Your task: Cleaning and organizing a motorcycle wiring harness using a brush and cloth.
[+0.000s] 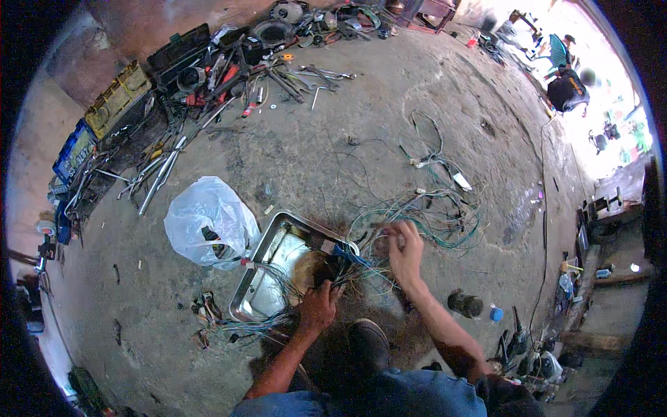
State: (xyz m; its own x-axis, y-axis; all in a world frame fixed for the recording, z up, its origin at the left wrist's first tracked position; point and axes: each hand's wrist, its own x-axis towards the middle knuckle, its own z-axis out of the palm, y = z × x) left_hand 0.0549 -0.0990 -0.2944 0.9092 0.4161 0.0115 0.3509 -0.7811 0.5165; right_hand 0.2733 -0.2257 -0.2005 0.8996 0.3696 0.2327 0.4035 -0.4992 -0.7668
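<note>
A metal tray [241, 297] with a shiny inside stands on the floor before me, a brown round piece [310, 270] in it. Across its right side lies a bundle of thin wires [361, 274], with a blue piece among them. My left hand [319, 307] is closed on this wire bundle at the tray's near right edge. My right hand [405, 254] is raised just right of the tray, thumb and fingers pinched together; what lies between them is too small to make out. Beyond it spreads a loose tangle of green and white wires [445, 215].
A white plastic bag [208, 221] sits left of the tray; wires with connectors [208, 309] lie nearer. Wrenches [306, 82] and open toolboxes [118, 97] line the far left wall. A dark cylinder [465, 304] and blue cap [496, 313] are at right. A person [567, 90] is far right.
</note>
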